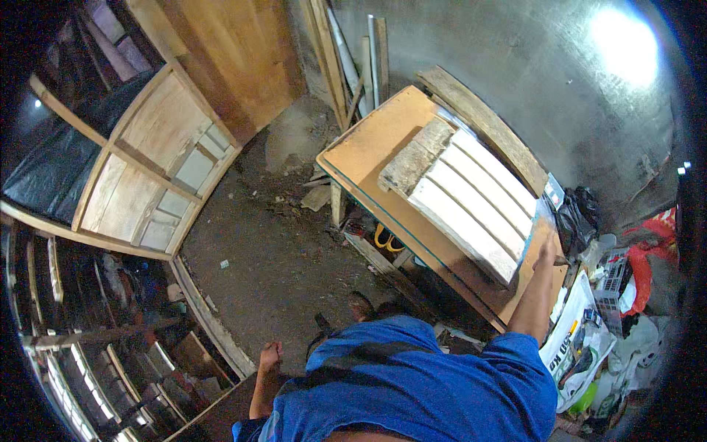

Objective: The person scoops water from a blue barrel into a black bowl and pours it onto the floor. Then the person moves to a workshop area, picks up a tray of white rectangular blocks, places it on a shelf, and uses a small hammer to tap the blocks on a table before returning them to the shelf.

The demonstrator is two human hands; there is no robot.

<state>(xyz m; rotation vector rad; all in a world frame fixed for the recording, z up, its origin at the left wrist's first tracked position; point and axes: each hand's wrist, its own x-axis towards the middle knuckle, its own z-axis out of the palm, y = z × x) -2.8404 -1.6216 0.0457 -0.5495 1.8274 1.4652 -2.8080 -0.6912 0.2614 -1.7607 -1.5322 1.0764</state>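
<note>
A panel of white slats (471, 202) lies on a tan tabletop (361, 151) with a greenish edge. Across its far-left end rests a rough, weathered wood block (418, 156). My right hand (546, 252) is at the table's right end, just beyond the panel's near-right edge. Its fingers are small in view and look closed; a dark pointed thing (561, 261) sticks out beside them, its kind unclear. Down at my left side, my left hand (270, 356) is curled into a loose fist over the floor, with nothing visible in it.
Long boards and pipes (361, 66) lean in the back corner. A wooden-framed partition (147, 162) stands at left. Right of the table are a black plastic bag (576, 221), a plastic crate (610, 283) and a white printed sack (582, 331). Yellow-handled scissors (381, 237) show below the tabletop.
</note>
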